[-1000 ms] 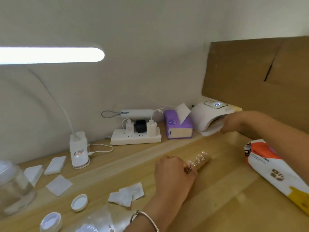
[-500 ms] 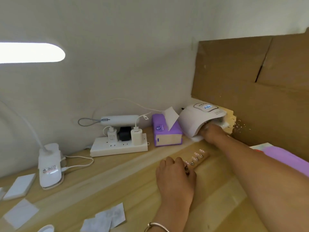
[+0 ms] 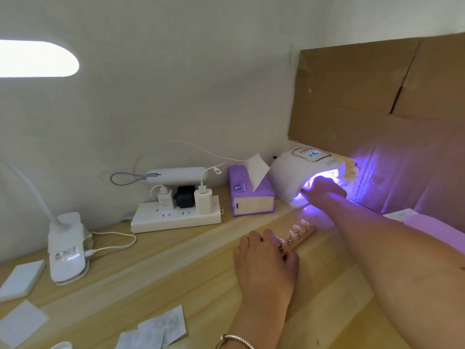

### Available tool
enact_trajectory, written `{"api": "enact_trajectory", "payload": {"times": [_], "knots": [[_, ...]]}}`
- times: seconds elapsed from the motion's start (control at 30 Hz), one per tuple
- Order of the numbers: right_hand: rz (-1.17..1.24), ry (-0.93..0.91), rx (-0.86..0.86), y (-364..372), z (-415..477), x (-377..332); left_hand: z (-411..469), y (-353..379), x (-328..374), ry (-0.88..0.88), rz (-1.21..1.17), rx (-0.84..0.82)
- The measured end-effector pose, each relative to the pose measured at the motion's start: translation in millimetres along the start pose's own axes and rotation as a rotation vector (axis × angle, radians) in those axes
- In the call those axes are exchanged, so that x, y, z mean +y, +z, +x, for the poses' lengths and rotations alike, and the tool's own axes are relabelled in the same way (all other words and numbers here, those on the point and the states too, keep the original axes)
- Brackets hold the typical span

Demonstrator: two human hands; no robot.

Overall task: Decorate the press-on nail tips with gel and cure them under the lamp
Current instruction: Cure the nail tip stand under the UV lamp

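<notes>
Violet light spills from the lamp (image 3: 289,172), where the right hand (image 3: 324,190) reaches in, its grip unseeable; the left hand (image 3: 266,258) pinches the near end of the wooden strip (image 3: 310,229), whose row of nail tips (image 3: 295,226) points lampward.

I log the left hand (image 3: 266,258) low in the centre of view, back up, wrist straight, forearm coming in from the bottom edge. Fingers curled down over the near end of the wooden strip (image 3: 300,234), thumb at its right side; I read that as a grip. Thin bracelet (image 3: 236,339) on that wrist.

Right arm: bare, stretched long from the right edge, angled up and left above the tabletop (image 3: 176,273). The right hand (image 3: 324,190) sits knuckles up at the mouth of the curing lamp (image 3: 289,177), washed violet. Its fingers are inside the opening; I cannot tell how they lie or whether they hold anything.
</notes>
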State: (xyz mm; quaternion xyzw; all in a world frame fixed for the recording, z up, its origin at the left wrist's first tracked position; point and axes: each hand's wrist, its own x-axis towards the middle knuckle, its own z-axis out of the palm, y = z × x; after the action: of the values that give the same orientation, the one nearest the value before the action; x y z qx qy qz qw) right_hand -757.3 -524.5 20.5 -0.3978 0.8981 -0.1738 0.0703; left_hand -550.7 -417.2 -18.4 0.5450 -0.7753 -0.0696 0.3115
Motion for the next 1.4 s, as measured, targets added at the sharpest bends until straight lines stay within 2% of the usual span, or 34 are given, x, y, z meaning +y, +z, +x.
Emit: {"api": "enact_trajectory", "payload": {"times": [0.37, 0.5, 0.6, 0.83, 1.13, 1.4], "knots": [[-0.015, 0.102, 0.213, 11.8, -18.6, 16.9, 2.4, -4.1, -2.1, -0.057, 0.019, -0.156], [0.048, 0.211, 0.256, 13.9, -27.2, 23.1, 2.1, -6.5, -1.8, -0.051, 0.008, -0.162], [0.151, 0.207, 0.302, 14.1, -30.9, 27.8, 0.1, -7.8, -1.0, -0.055, 0.002, -0.151], [0.126, 0.316, 0.307, 10.0, -23.6, 26.5, 0.2, -8.1, -1.5, -0.058, -0.007, -0.150], [0.136, 0.184, 0.306, 12.1, -28.5, 29.9, -0.2, -8.6, -0.9, -0.058, -0.002, -0.142], [0.101, 0.199, 0.236, 11.3, -27.1, 27.9, 0.6, -7.5, -1.3, -0.073, -0.022, -0.116]]}}
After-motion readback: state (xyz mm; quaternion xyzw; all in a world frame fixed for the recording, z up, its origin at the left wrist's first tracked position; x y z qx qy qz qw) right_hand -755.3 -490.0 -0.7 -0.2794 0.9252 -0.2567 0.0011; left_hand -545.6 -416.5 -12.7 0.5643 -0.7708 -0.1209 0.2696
